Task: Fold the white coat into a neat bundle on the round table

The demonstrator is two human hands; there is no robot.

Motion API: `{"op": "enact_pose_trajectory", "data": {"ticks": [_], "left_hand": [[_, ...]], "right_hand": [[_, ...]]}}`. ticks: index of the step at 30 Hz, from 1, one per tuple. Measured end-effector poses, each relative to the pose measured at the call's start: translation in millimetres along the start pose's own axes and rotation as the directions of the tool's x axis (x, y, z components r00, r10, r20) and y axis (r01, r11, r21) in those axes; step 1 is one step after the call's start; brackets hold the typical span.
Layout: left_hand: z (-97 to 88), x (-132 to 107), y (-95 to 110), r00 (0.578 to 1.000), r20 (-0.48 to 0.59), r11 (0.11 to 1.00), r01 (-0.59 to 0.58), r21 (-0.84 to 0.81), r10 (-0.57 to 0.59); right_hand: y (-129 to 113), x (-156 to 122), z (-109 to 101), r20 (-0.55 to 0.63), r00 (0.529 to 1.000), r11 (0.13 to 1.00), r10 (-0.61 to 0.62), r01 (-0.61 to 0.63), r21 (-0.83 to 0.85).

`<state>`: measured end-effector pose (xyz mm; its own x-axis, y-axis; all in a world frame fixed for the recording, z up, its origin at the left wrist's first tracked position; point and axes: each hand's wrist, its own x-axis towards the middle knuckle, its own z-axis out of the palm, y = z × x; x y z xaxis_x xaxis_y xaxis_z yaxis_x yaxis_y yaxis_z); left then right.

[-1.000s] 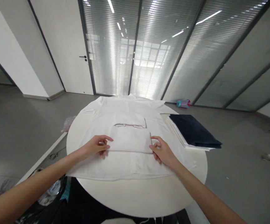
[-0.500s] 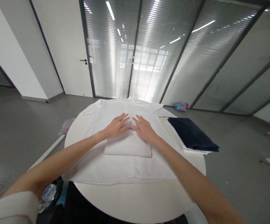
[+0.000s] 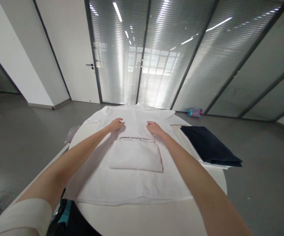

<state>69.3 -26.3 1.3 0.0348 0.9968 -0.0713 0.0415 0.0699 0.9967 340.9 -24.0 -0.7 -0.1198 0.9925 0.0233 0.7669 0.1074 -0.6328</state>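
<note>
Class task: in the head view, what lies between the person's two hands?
In the head view, only the white shirt lies between the left hand and the right hand; that stretch of its front holds nothing else.

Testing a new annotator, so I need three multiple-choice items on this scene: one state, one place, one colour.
1. How does the white shirt lie?
A) Hung on the door
B) Spread flat on the round white table
C) Balled up

2. Where are the left hand and right hand?
A) Under the table
B) Gripping the dark cloth
C) On the shirt, beyond its folded panel

3. What colour is the folded cloth right of the shirt?
A) Navy
B) Red
C) Yellow

1 B: it lies open across the tabletop.
2 C: both rest near the collar.
3 A: its top shows dark navy.
</note>
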Motion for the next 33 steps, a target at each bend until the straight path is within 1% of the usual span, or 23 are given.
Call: {"op": "enact_pose_trajectory", "data": {"ticks": [2,4,6,8,10,11,12,13,15,17,19,20,21,22,23,24,25,27,30,33], "left_hand": [[-7.9,9.0,4.5,0.999,0.041,0.988,0.02,0.154,-0.027],[-12.0,12.5,9.3,0.995,0.093,0.957,0.007,0.289,-0.035],[-12.7,13.1,15.9,0.991,0.135,0.932,-0.024,0.361,-0.026],[-12.1,11.8,25.8,0.986,0.165,0.918,-0.061,0.393,-0.005],[-12.5,5.9,38.9,0.981,0.185,0.903,-0.129,0.41,0.056],[-13.7,-0.3,46.1,0.973,0.199,0.885,-0.195,0.422,0.12],[-15.4,-9.6,53.0,0.954,0.22,0.856,-0.281,0.434,0.201],[-17.7,-22.4,58.9,0.923,0.25,0.811,-0.378,0.446,0.292],[-23.5,-58.9,65.0,0.827,0.329,0.683,-0.562,0.466,0.456],[-29.8,-105.0,60.0,0.726,0.418,0.535,-0.687,0.492,0.546],[-35.2,-151.1,43.4,0.613,0.553,0.352,-0.784,0.511,0.564],[-37.3,-170.8,31.9,0.554,0.615,0.248,-0.821,0.514,0.561],[-38.9,-187.1,19.3,0.505,0.664,0.15,-0.843,0.517,0.552],[-40.0,-199.7,6.7,0.469,0.703,0.071,-0.854,0.516,0.535],[-40.5,-208.6,-5.2,0.446,0.73,0.009,-0.856,0.517,0.519],[-40.4,-214.4,-15.3,0.437,0.747,-0.031,-0.853,0.521,0.501],[-39.7,-217.8,-23.3,0.439,0.756,-0.054,-0.848,0.527,0.486],[-36.7,-220.2,-31.8,0.454,0.757,-0.082,-0.831,0.549,0.47],[-31.0,-220.1,-30.1,0.475,0.742,-0.134,-0.794,0.593,0.474],[-28.8,-215.6,-23.3,0.483,0.729,-0.169,-0.767,0.62,0.485]], "right_hand": [[-1.8,10.1,-6.0,0.059,0.998,1.0,0.018,-0.017,-0.023],[-3.8,13.8,-10.0,0.109,0.994,0.999,0.025,-0.02,-0.045],[-7.2,14.7,-14.4,0.137,0.991,0.999,0.01,-0.003,-0.053],[-13.1,14.4,-21.9,0.133,0.991,0.999,-0.024,0.03,-0.043],[-21.0,10.2,-34.1,0.089,0.992,0.996,-0.088,0.09,-0.026],[-25.4,4.7,-41.6,0.052,0.989,0.99,-0.141,0.142,-0.015],[-29.9,-4.4,-49.7,0.011,0.977,0.977,-0.211,0.211,-0.003],[-34.3,-17.5,-57.6,-0.029,0.956,0.956,-0.293,0.293,0.008],[-41.7,-56.2,-70.0,-0.082,0.886,0.889,-0.455,0.458,0.009],[-45.8,-107.0,-73.4,-0.07,0.825,0.828,-0.56,0.558,-0.051],[-44.7,-159.3,-65.0,-0.019,0.787,0.776,-0.617,0.604,-0.182],[-42.0,-182.5,-56.9,0.026,0.762,0.734,-0.647,0.632,-0.25],[-37.9,-202.5,-46.9,0.074,0.737,0.685,-0.672,0.656,-0.318],[-33.0,-218.6,-36.1,0.111,0.714,0.636,-0.691,0.674,-0.376],[-27.7,-231.0,-25.3,0.14,0.697,0.594,-0.704,0.685,-0.422],[-22.6,-239.8,-15.4,0.155,0.685,0.564,-0.712,0.689,-0.456],[-18.1,-245.6,-7.2,0.161,0.68,0.547,-0.715,0.688,-0.476],[-12.2,-250.6,2.8,0.148,0.685,0.552,-0.713,0.679,-0.485],[-8.5,-247.7,4.1,0.087,0.691,0.584,-0.718,0.665,-0.466],[-3.4,-237.6,-0.7,0.043,0.671,0.584,-0.74,0.674,-0.453]]}}
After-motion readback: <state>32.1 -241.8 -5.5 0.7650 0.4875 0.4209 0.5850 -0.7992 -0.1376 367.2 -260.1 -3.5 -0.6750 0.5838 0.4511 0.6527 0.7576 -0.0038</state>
